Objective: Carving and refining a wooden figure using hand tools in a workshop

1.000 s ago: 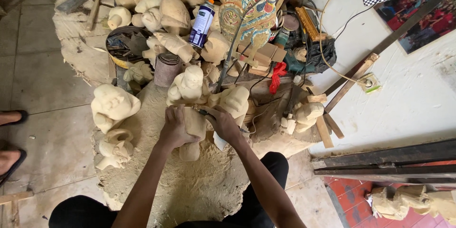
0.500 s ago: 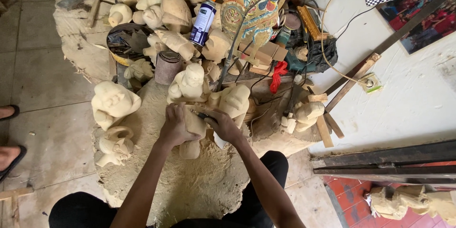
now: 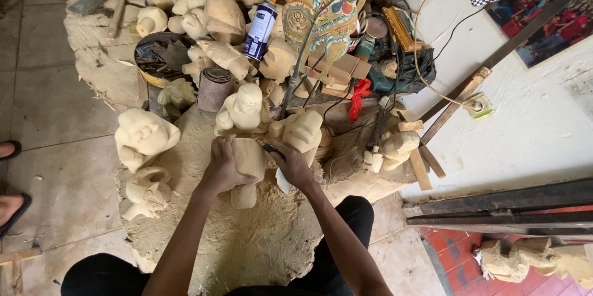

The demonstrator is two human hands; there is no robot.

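Pale wood carving (image 3: 248, 159) upright on sawdust-covered floor, clamped in left grip (image 3: 223, 169); right grip (image 3: 293, 165) closed round small dark tool (image 3: 270, 148): best short, shallow strokes, blank braced firmly.

Wood-carving workshop, floor-level work spot. Heap of pale unfinished carved wooden figures (image 3: 204, 12) piled on the floor, more at left (image 3: 143, 137) and lower right (image 3: 534, 259). Thick sawdust and shavings (image 3: 247, 240) spread over the tiled floor (image 3: 55, 179). Roll of sandpaper (image 3: 214, 88), spray can (image 3: 260, 27), tangled power cords (image 3: 395, 67), wood offcuts and slats (image 3: 426, 166), a painted flat puppet figure (image 3: 321, 15) leaning among the carvings.
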